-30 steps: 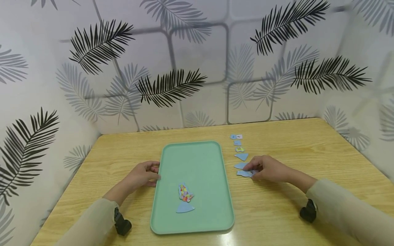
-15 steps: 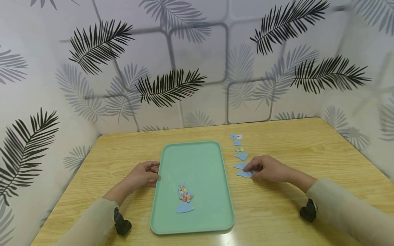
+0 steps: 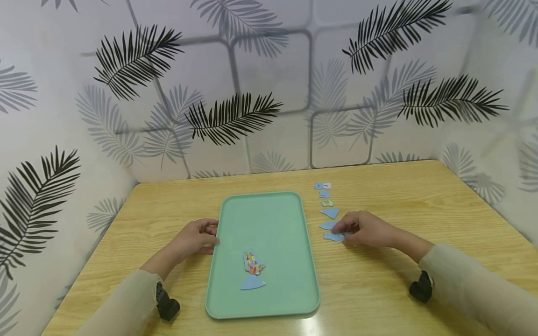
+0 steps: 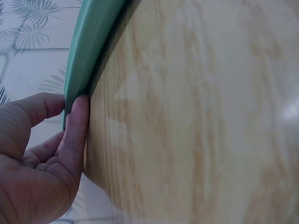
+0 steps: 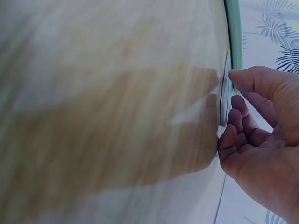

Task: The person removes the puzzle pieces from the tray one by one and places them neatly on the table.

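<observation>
My left hand (image 3: 197, 240) holds the left rim of the green tray (image 3: 286, 261), thumb on one side and fingers on the other, as the left wrist view (image 4: 46, 154) shows. On the tray lie a colourful puzzle piece (image 3: 253, 263) and a plain blue puzzle piece (image 3: 253, 282), close together. Right of the tray, my right hand (image 3: 364, 229) has thumb and fingertips on a pale blue puzzle piece (image 3: 333, 237) lying flat on the table. Part of that piece is hidden by the fingers. In the right wrist view its thin edge (image 5: 224, 93) shows beside the thumb.
Above the right hand's piece, a column of puzzle pieces runs away along the tray's right side: blue ones (image 3: 328, 225) (image 3: 330, 213), a yellow-green one (image 3: 327, 203) and small ones (image 3: 322, 185) at the far end. The wooden table (image 3: 399, 196) meets a leaf-patterned wall (image 3: 273, 140).
</observation>
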Available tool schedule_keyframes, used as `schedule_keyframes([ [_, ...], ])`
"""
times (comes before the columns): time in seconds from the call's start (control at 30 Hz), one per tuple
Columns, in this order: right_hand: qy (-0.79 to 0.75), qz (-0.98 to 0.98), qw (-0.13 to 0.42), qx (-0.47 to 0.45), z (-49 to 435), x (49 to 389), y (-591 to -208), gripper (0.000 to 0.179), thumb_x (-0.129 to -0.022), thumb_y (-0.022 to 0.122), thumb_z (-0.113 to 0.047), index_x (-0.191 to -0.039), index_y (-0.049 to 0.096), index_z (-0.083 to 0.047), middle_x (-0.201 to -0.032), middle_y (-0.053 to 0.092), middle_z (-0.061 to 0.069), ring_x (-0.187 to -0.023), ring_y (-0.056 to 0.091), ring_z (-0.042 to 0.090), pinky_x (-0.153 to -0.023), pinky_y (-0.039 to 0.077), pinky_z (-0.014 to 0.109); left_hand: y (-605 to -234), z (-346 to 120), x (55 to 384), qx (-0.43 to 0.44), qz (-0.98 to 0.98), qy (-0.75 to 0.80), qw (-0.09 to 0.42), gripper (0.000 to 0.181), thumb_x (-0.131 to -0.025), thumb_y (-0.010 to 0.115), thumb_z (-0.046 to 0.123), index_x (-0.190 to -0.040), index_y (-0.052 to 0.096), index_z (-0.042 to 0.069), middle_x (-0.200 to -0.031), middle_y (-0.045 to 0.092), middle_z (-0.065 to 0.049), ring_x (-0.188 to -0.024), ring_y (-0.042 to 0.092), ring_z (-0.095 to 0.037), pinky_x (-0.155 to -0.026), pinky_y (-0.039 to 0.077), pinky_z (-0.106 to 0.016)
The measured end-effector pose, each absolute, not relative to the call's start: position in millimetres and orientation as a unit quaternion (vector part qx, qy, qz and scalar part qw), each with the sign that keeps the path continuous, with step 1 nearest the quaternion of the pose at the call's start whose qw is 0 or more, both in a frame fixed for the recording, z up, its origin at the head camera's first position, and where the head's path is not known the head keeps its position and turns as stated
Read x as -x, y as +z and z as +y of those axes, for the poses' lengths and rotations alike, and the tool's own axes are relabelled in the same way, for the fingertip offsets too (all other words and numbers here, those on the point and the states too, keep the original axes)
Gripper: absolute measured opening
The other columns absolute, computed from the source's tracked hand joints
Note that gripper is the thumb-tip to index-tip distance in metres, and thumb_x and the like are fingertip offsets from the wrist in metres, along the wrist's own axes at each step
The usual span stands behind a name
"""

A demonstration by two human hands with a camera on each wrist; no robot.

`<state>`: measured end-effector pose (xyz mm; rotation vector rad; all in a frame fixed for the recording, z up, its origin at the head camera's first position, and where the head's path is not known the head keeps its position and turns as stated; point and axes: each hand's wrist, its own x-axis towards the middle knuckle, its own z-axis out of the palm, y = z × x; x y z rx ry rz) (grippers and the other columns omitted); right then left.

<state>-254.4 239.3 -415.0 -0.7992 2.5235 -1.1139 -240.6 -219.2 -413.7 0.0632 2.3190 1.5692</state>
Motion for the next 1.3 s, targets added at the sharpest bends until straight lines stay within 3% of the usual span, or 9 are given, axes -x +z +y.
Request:
schedule_keyframes([
  [0.1, -0.386, 0.87, 0.131, 0.278, 236.1, 253.7, -412.1, 0.029, -0.082, 0.076, -0.007, -0.111, 0.073, -0.004, -0.105, 0.065, 0.003, -0.1, 0.058, 0.022, -0.085, 0.051, 0.034, -413.5, -219.7, 241.1, -0.024, 0.817, 0.551, 0.171, 0.061, -0.089, 0.065, 0.0, -0.143, 0.039, -0.006, -0.108, 0.052, -0.015, -0.09, 0.058, -0.02, -0.073, 0.058, -0.037],
  [0.47, -0.408, 0.853, 0.124, 0.302, 216.3, 248.7, -409.1, 0.029, -0.083, 0.075, -0.006, -0.112, 0.073, -0.005, -0.105, 0.064, 0.005, -0.099, 0.059, 0.021, -0.078, 0.051, 0.027, -414.4, -220.4, 241.5, -0.026, 0.815, 0.552, 0.172, 0.061, -0.089, 0.066, 0.001, -0.143, 0.04, -0.005, -0.106, 0.052, -0.015, -0.089, 0.058, -0.02, -0.073, 0.058, -0.036],
  [0.73, -0.434, 0.826, 0.145, 0.33, 191.9, 244.1, -403.4, 0.029, -0.083, 0.071, 0.0, -0.112, 0.072, -0.003, -0.103, 0.063, 0.011, -0.093, 0.053, 0.032, -0.068, 0.049, 0.025, -414.1, -220.5, 241.4, -0.027, 0.815, 0.553, 0.171, 0.06, -0.088, 0.066, 0.0, -0.142, 0.04, -0.006, -0.105, 0.052, -0.014, -0.088, 0.058, -0.02, -0.073, 0.058, -0.036],
  [1.3, -0.456, 0.785, 0.188, 0.374, 135.0, 246.6, -403.7, 0.035, -0.084, 0.073, -0.005, -0.119, 0.069, -0.005, -0.115, 0.064, 0.009, -0.106, 0.055, 0.031, -0.085, 0.051, 0.031, -412.5, -220.1, 240.5, -0.025, 0.817, 0.551, 0.17, 0.06, -0.089, 0.065, -0.001, -0.143, 0.04, -0.006, -0.105, 0.051, -0.014, -0.088, 0.058, -0.02, -0.073, 0.058, -0.036],
])
